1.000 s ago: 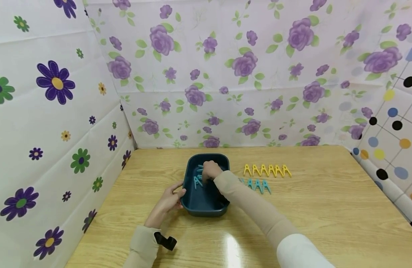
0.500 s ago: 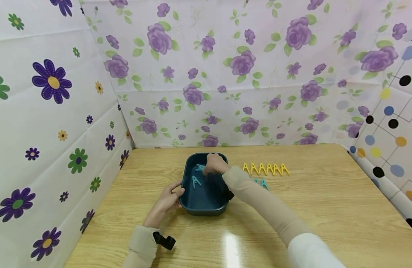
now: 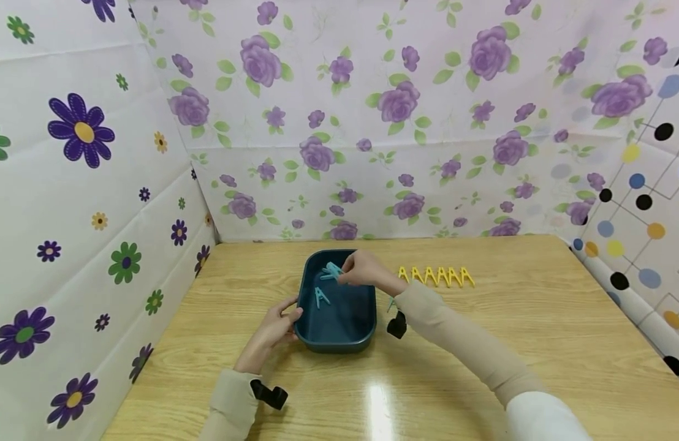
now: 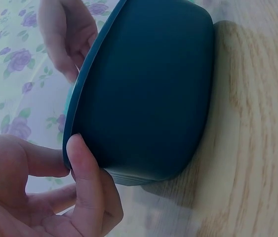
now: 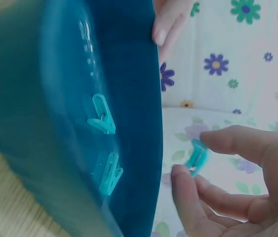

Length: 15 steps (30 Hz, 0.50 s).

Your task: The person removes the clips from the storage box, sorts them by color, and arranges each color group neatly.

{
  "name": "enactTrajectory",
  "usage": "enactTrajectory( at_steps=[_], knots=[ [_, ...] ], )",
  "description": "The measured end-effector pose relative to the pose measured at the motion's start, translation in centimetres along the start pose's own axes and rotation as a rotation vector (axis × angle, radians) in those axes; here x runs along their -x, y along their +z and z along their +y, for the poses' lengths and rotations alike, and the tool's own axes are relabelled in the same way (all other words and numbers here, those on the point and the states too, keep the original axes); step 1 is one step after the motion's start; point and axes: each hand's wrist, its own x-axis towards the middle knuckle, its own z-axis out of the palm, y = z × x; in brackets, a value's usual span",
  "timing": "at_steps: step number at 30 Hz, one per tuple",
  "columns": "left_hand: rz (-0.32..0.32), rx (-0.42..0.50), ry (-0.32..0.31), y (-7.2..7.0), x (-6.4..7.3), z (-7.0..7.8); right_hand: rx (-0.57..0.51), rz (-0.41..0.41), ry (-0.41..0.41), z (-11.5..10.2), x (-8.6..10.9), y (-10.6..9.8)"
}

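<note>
My left hand (image 3: 276, 324) grips the left rim of a dark teal plastic tub (image 3: 339, 324), thumb and fingers on either side of the edge in the left wrist view. Above the tub's back part, my right hand (image 3: 364, 269) pinches a light-blue clothespin (image 5: 197, 157) between thumb and fingertips. Two more light-blue clothespins lie inside on the tub floor: one (image 5: 102, 116) on its own, the other (image 5: 111, 175) partly overlapped by the held one in the head view.
Right of the tub, several yellow clothespins (image 3: 436, 277) stand in a row on the wooden table (image 3: 483, 343). My right sleeve hides most of a blue row nearer me. Flowered sheets (image 3: 295, 122) hang behind and at the left.
My right hand has lifted from inside the tub and shifted slightly right, a light-blue clothespin now showing in its fingers. The left hand keeps its hold on the rim.
</note>
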Motion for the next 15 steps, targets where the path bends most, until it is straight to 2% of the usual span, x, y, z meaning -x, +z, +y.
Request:
enactTrajectory(
  at_steps=[7, 15],
  knots=[
    [-0.011, 0.003, 0.008, 0.0, -0.2, 0.0, -0.159, 0.044, 0.018, 1.3, 2.6, -0.5],
    [-0.035, 0.001, 0.02, -0.3, 0.1, 0.0, -0.273, 0.113, 0.035, 4.1, 5.2, -0.6]
  ],
)
